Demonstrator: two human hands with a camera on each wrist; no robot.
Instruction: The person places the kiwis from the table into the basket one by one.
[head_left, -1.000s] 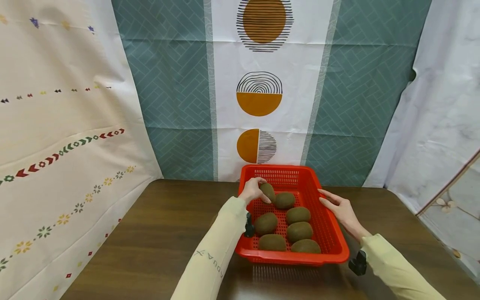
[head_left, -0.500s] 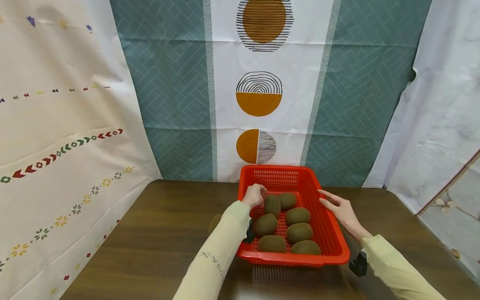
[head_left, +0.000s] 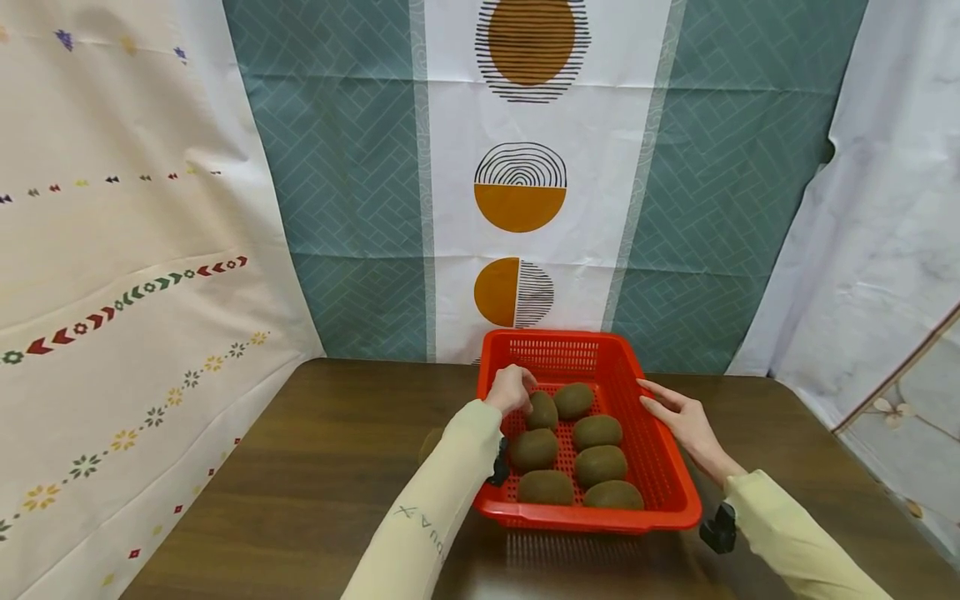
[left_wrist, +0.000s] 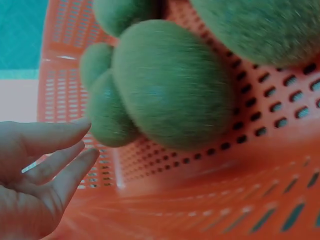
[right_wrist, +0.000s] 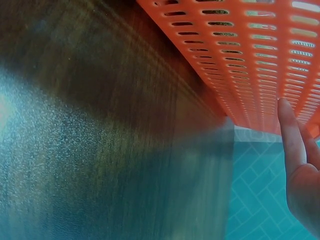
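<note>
Several brown kiwis lie in a red perforated plastic basket (head_left: 585, 521). My left hand (head_left: 510, 390) reaches into its far left part. One kiwi (head_left: 542, 411) sits right by the left fingertips; in the left wrist view those fingers are extended and relaxed, not wrapped round any fruit, with a large kiwi (left_wrist: 172, 87) nearer the camera. Another kiwi (head_left: 573, 401) rests to its right, at the far end of the row. Over at the right rim, my right hand (head_left: 686, 425) has straight fingers touching the basket; the right wrist view shows a finger (right_wrist: 291, 135) against the perforated outer wall.
A further kiwi (head_left: 429, 444) is on the brown wooden table (head_left: 337, 467) left of the basket, mostly hidden behind the left sleeve (head_left: 427, 508). Patterned cloths hang at the back (head_left: 352, 208) and on both sides of the table.
A second ago the left hand held a kiwi at the basket's far left; that kiwi now lies lower, let go, with the fingers beside it. The right hand stays at the rim.
</note>
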